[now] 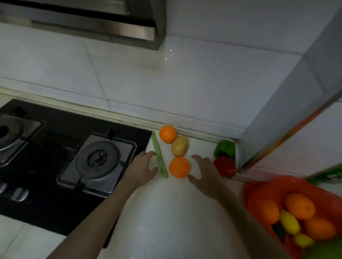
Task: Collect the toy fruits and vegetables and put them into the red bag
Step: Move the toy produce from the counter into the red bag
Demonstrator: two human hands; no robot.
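Observation:
On the white counter lie a long green bean pod, a far orange, a yellowish potato, a near orange, a green pepper and a red pepper. My left hand hovers open just left of the bean pod, fingers spread. My right hand is open too, its thumb at the near orange's right side and the red pepper just beyond its fingers. The red bag sits open at the lower right with several oranges, lemons and something green inside.
A black gas hob with two burners fills the counter's left side. A range hood hangs above it. A tiled wall runs behind, and a white cabinet side closes the corner on the right by the peppers.

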